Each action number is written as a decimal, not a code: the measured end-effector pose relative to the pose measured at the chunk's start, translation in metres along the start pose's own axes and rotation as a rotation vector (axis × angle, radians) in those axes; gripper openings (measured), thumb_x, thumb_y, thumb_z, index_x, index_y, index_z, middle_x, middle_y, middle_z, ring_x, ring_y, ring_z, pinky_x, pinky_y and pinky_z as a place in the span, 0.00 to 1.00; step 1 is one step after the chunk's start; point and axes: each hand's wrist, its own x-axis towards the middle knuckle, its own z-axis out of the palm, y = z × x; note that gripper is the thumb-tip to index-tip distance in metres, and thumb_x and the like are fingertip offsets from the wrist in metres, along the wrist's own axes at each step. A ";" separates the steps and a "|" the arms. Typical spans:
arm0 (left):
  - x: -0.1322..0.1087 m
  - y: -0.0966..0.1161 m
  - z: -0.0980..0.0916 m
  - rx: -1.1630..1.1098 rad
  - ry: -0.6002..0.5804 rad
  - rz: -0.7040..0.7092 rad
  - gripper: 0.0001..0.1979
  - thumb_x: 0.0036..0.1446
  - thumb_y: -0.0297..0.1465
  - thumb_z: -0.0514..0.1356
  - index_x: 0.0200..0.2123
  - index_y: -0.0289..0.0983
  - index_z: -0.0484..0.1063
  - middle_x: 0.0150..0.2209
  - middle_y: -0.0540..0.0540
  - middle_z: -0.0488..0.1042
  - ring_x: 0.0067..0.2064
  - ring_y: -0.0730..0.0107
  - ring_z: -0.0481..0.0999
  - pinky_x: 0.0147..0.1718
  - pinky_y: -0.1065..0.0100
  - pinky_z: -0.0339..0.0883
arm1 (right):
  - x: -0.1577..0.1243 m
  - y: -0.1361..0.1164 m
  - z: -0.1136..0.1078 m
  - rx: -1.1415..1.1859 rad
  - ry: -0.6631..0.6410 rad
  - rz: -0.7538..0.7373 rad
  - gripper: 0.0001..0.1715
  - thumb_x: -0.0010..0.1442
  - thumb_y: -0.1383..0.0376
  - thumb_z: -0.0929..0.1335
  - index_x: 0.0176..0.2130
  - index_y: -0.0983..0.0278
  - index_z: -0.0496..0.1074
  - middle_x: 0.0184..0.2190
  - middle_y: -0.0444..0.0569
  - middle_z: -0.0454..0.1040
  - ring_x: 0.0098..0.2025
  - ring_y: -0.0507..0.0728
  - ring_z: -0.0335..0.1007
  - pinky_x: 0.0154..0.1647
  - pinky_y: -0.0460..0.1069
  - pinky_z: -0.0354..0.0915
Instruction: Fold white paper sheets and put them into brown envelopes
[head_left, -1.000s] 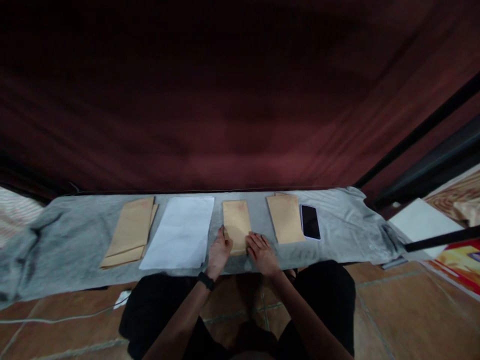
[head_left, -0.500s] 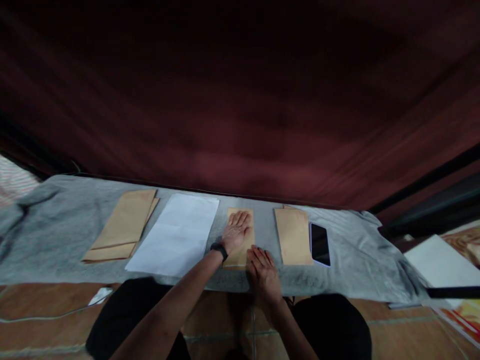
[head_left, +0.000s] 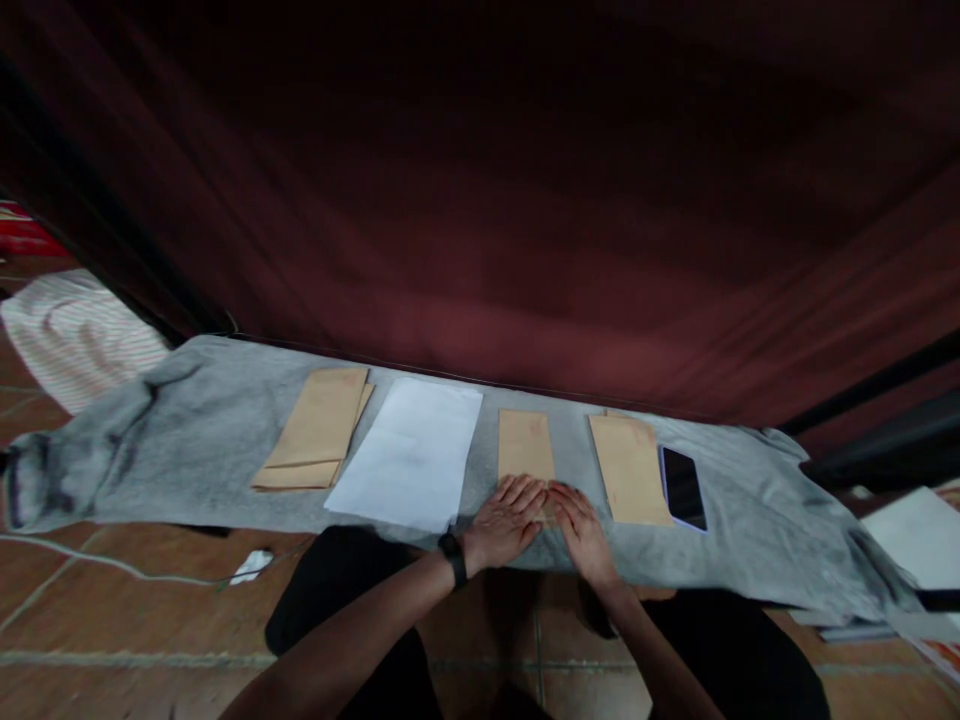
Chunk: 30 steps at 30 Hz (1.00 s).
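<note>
A narrow brown paper envelope (head_left: 525, 440) lies flat on the grey cloth in front of me. My left hand (head_left: 506, 520), a dark band at its wrist, rests flat across the envelope's near part with fingers stretched out. Beside it, my right hand (head_left: 581, 530) lies on the near right edge, fingers extended and the tips close to the left hand's. Both hands hide the envelope's near end. To the left is a stack of white paper sheets (head_left: 412, 455); to the right are brown envelopes (head_left: 630, 470), partly overlapping.
Folded brown paper bags (head_left: 319, 425) lie left of the white sheets. A phone (head_left: 683, 488) sits beside the right-hand envelopes. The grey cloth (head_left: 202, 440) covers a long low surface, with a dark red curtain (head_left: 480, 300) behind. A cable (head_left: 135, 570) runs over the tiled floor.
My left hand has slid down the envelope towards me, from its upper part to its near end. My right hand stays by the near edge. The view has shifted left.
</note>
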 end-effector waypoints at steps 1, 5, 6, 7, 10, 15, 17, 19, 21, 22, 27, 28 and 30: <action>-0.003 0.001 -0.001 0.002 0.000 0.007 0.29 0.71 0.41 0.46 0.71 0.40 0.50 0.71 0.45 0.55 0.72 0.61 0.48 0.69 0.53 0.38 | 0.006 -0.001 0.000 0.001 -0.013 -0.011 0.26 0.73 0.59 0.54 0.61 0.60 0.69 0.62 0.52 0.70 0.66 0.60 0.62 0.69 0.65 0.56; -0.009 0.001 -0.006 0.014 -0.014 0.047 0.28 0.70 0.43 0.48 0.69 0.42 0.55 0.71 0.44 0.56 0.72 0.58 0.48 0.69 0.51 0.38 | 0.043 -0.007 0.008 -0.022 -0.211 -0.128 0.28 0.74 0.56 0.53 0.67 0.56 0.60 0.69 0.47 0.59 0.71 0.56 0.51 0.72 0.63 0.50; -0.009 0.001 -0.007 0.007 -0.020 0.053 0.26 0.70 0.43 0.49 0.67 0.43 0.58 0.69 0.44 0.58 0.71 0.58 0.50 0.69 0.51 0.38 | 0.054 -0.009 0.011 -0.035 -0.268 -0.174 0.28 0.74 0.56 0.52 0.68 0.55 0.58 0.70 0.46 0.56 0.72 0.56 0.47 0.72 0.62 0.48; -0.009 0.001 -0.009 -0.005 -0.027 0.056 0.25 0.70 0.43 0.49 0.65 0.44 0.62 0.68 0.45 0.61 0.71 0.58 0.52 0.69 0.51 0.38 | 0.065 -0.010 0.015 -0.052 -0.315 -0.213 0.28 0.74 0.55 0.53 0.68 0.54 0.57 0.71 0.45 0.54 0.73 0.56 0.45 0.73 0.62 0.46; -0.010 0.002 -0.013 -0.050 -0.047 0.061 0.23 0.70 0.43 0.48 0.64 0.45 0.64 0.66 0.47 0.64 0.69 0.60 0.56 0.69 0.53 0.40 | 0.095 -0.007 0.027 -0.100 -0.370 -0.291 0.27 0.74 0.56 0.55 0.69 0.53 0.55 0.72 0.44 0.49 0.74 0.56 0.42 0.73 0.61 0.44; -0.009 -0.003 -0.015 -0.094 -0.081 0.076 0.28 0.70 0.45 0.48 0.70 0.47 0.52 0.71 0.47 0.54 0.73 0.59 0.48 0.70 0.53 0.40 | 0.131 0.010 0.038 -0.169 -0.325 -0.325 0.27 0.73 0.58 0.57 0.69 0.52 0.55 0.71 0.43 0.51 0.73 0.56 0.46 0.73 0.60 0.44; -0.008 -0.006 -0.016 -0.104 -0.104 0.093 0.29 0.70 0.46 0.48 0.70 0.48 0.50 0.73 0.48 0.48 0.73 0.59 0.43 0.70 0.53 0.40 | 0.145 0.016 0.042 -0.206 -0.303 -0.317 0.27 0.73 0.59 0.57 0.69 0.54 0.56 0.71 0.44 0.52 0.72 0.57 0.47 0.73 0.60 0.44; -0.008 -0.006 -0.016 -0.117 -0.125 0.105 0.30 0.69 0.47 0.49 0.71 0.48 0.48 0.74 0.47 0.44 0.74 0.58 0.41 0.70 0.52 0.40 | 0.160 0.021 0.046 -0.237 -0.291 -0.298 0.28 0.73 0.58 0.56 0.69 0.56 0.55 0.71 0.45 0.52 0.72 0.57 0.47 0.73 0.60 0.44; -0.007 -0.006 -0.019 -0.138 -0.133 0.103 0.31 0.68 0.46 0.51 0.71 0.48 0.48 0.74 0.47 0.45 0.74 0.58 0.42 0.70 0.51 0.41 | 0.174 0.024 0.050 -0.259 -0.285 -0.272 0.29 0.73 0.58 0.56 0.70 0.57 0.54 0.71 0.46 0.51 0.72 0.58 0.47 0.73 0.60 0.43; -0.007 -0.005 -0.020 -0.149 -0.131 0.100 0.32 0.68 0.46 0.52 0.71 0.48 0.49 0.73 0.46 0.46 0.73 0.57 0.43 0.70 0.51 0.41 | 0.179 0.024 0.051 -0.267 -0.280 -0.254 0.29 0.73 0.58 0.56 0.70 0.58 0.54 0.71 0.47 0.51 0.72 0.58 0.47 0.73 0.60 0.43; -0.005 -0.004 -0.022 -0.151 -0.159 0.096 0.33 0.67 0.45 0.54 0.71 0.47 0.50 0.73 0.45 0.47 0.73 0.57 0.44 0.70 0.52 0.41 | 0.185 0.024 0.052 -0.295 -0.262 -0.173 0.31 0.73 0.57 0.55 0.71 0.61 0.52 0.72 0.49 0.49 0.73 0.59 0.44 0.73 0.61 0.41; -0.005 -0.004 -0.022 -0.143 -0.174 0.098 0.33 0.67 0.45 0.54 0.71 0.46 0.49 0.73 0.45 0.46 0.73 0.57 0.44 0.70 0.52 0.40 | 0.181 0.023 0.051 -0.290 -0.267 -0.171 0.31 0.73 0.57 0.54 0.71 0.61 0.51 0.72 0.49 0.49 0.73 0.59 0.44 0.74 0.60 0.40; -0.004 -0.005 -0.020 -0.133 -0.184 0.097 0.33 0.67 0.46 0.53 0.71 0.45 0.50 0.73 0.45 0.44 0.73 0.58 0.44 0.70 0.53 0.39 | 0.168 0.022 0.048 -0.263 -0.285 -0.189 0.31 0.74 0.56 0.54 0.71 0.61 0.49 0.72 0.48 0.50 0.73 0.57 0.44 0.74 0.59 0.40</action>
